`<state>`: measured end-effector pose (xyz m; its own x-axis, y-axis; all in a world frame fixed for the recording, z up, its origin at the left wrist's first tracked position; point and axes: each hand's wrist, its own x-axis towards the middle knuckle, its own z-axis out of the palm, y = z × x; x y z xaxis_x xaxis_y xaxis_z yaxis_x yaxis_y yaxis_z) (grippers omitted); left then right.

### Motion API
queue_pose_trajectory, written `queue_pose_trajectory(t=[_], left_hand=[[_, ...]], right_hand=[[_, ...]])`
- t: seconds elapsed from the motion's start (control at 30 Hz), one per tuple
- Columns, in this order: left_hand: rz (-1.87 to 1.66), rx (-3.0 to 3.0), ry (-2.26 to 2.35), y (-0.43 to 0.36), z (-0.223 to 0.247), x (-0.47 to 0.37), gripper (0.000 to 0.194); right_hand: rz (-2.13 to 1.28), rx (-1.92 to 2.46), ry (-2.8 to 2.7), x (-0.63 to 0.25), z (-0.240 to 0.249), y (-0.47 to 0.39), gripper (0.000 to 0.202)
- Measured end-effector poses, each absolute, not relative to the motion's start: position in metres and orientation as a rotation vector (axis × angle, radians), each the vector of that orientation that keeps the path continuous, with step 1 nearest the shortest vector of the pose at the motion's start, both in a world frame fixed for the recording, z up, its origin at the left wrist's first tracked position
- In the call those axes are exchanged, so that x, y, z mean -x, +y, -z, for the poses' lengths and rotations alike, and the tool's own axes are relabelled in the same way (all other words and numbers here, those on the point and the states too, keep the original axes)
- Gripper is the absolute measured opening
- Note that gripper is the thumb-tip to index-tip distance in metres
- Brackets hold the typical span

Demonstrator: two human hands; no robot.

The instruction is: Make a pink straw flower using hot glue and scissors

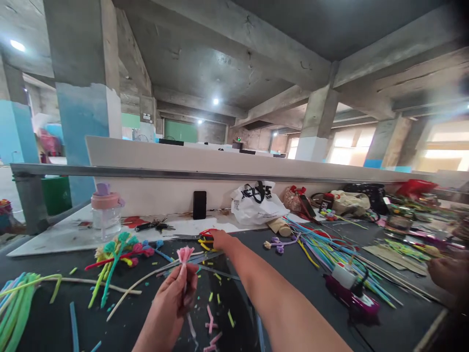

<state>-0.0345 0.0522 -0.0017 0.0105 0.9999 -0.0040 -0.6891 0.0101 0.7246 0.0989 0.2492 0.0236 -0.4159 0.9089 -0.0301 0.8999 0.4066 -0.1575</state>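
Note:
In my left hand point(174, 298), a pink fuzzy flower-like tuft point(185, 254) stands upright, pinched between thumb and fingers. My right hand point(222, 242) reaches forward to a red-handled tool point(208, 232), which looks like scissors with a dark blade pointing left. Yellow handles point(207, 245) lie just below it. The right fingers are at these handles, but mostly hidden, so their grip cannot be made out. Pink cut pieces point(210, 320) and small yellow-green scraps lie on the black tabletop between my arms. Left of my left hand lie finished-looking pipe-cleaner flowers point(117, 249) in teal, yellow and pink.
A bottle point(106, 215), keys point(160, 225), a phone point(200, 205) and a white bag point(258, 203) stand along the back. Pipe-cleaner bundles lie at left point(20, 308) and right point(330, 254). A purple device point(351, 296) with a cord sits at right, near another person's hand point(445, 271).

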Motion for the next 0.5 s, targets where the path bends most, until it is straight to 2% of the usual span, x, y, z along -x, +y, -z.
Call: queue_pose_trajectory(t=[0.23, 0.37, 0.5], left_hand=[[-1.439, -0.633, 0.603, 0.049, 0.006, 0.030, 0.026], [-1.464, -0.673, 0.609, 0.045, 0.002, 0.027, 0.025], [-1.433, -0.786, 0.618, 0.038, -0.002, 0.024, 0.030]], right_hand=[[-0.377, 1.688, -2.525, -0.092, -0.039, 0.249, 0.031], [-0.637, 1.614, -2.398, -0.107, -0.068, 0.228, 0.030], [-0.980, 1.371, -2.241, -0.143, -0.091, 0.170, 0.031]])
